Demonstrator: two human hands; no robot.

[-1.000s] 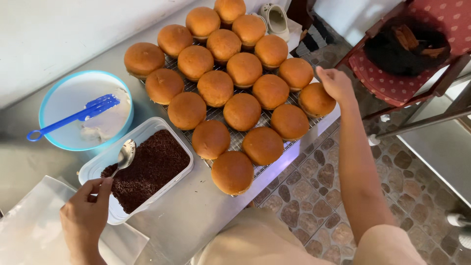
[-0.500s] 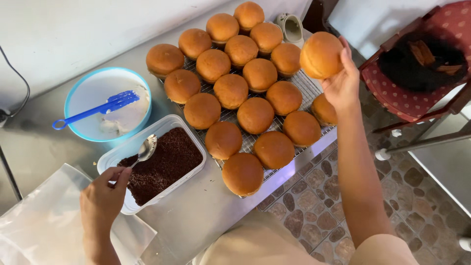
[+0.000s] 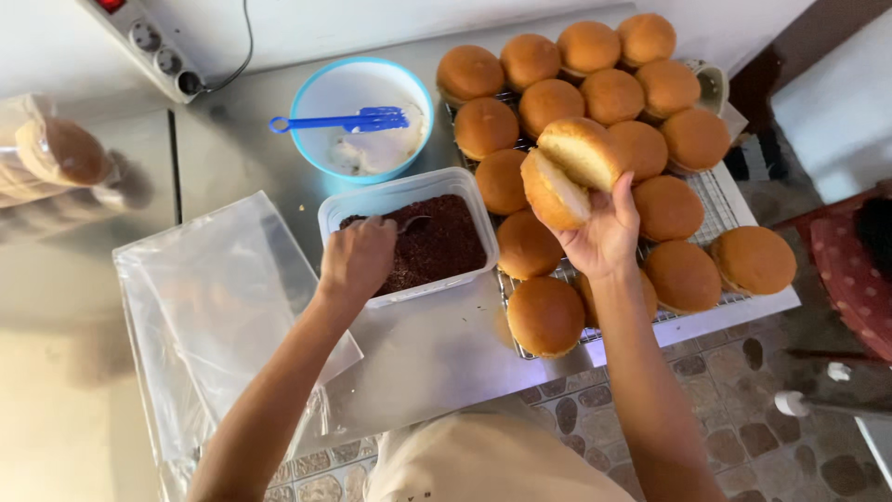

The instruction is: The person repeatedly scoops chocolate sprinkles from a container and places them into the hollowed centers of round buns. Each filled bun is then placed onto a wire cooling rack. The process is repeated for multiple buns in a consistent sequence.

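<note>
Cradling a split, soft round bun [image 3: 571, 172], the right hand [image 3: 604, 232] grips it; left hand [image 3: 358, 260] clutches a metal spoon [image 3: 409, 223].

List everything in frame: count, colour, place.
split bun: 1, golden crust, pale inside, held open above the rack
buns: about 16, golden brown, on the rack, right
wire rack: 1, silver, on the table's right end
tub of sprinkles: 1, clear tub, dark brown fill, table centre
spoon: 1, metal, bowl down in the sprinkles
bowl: 1, light blue, white cream inside, behind the tub
fork: 1, blue plastic, across the bowl
plastic bags: clear, count unclear, table left
bagged buns: count unclear, far left
power strip: 1, grey, top left
table: 1, steel
left hand: on the spoon, over the tub
right hand: holds the split bun
</note>
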